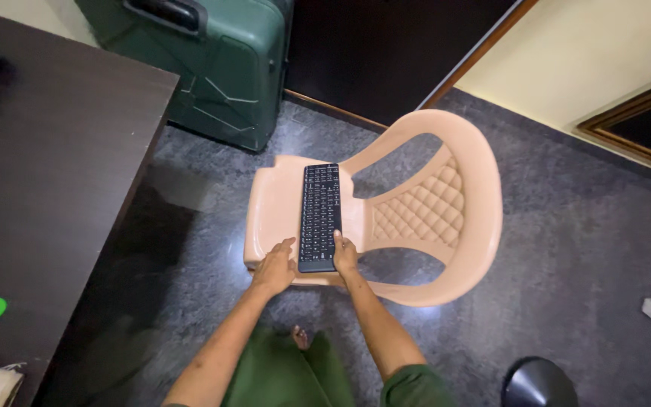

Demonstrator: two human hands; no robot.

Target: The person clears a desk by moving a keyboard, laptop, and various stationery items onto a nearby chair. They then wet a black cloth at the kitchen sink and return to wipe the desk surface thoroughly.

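1. Lying lengthwise on the beige moulded plastic chair (280, 203) seat: flat black rectangular keyboard (320, 216).
2. Gripping its near end: left hand (274, 267), right hand (344, 255), fingers curled; undersides hidden.

Single head-worn view, looking steeply down and forward from standing height. Chair (386, 218) sits mid-frame at arm's reach, floor (566, 249) beyond it; counter (47, 173) fills the left edge, wall (589, 60) upper right. No second view.
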